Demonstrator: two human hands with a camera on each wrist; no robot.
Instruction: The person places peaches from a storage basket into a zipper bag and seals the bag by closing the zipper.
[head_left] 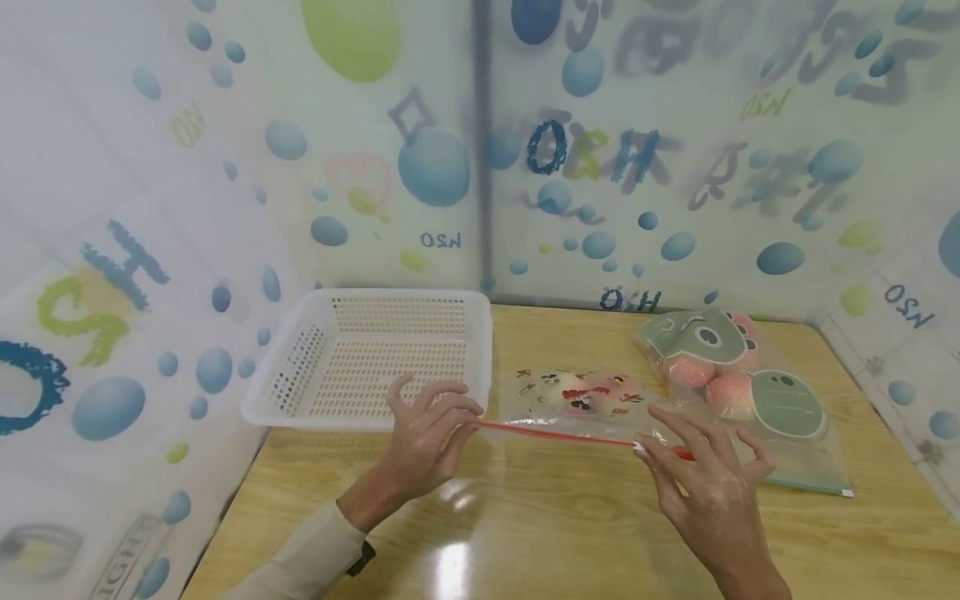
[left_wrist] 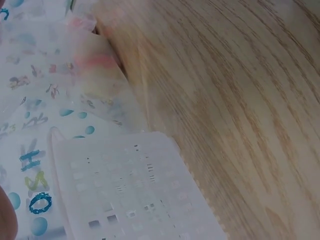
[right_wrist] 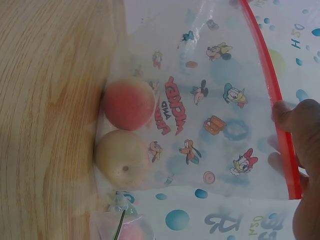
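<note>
A clear zip bag with cartoon prints and a red zip strip stands on the table between both hands. In the right wrist view, a pink peach-like fruit and a pale one lie at its bottom. My left hand pinches the strip's left end in the head view. The right hand pinches the strip near its right end, by a white slider. Thumb and fingers are on both sides of the strip in the right wrist view. Only a sliver of a finger shows in the left wrist view.
A white perforated basket stands left of the bag, behind my left hand. At the right lies another zip bag with green frog prints and pink fruits. Patterned curtain walls enclose the wooden table.
</note>
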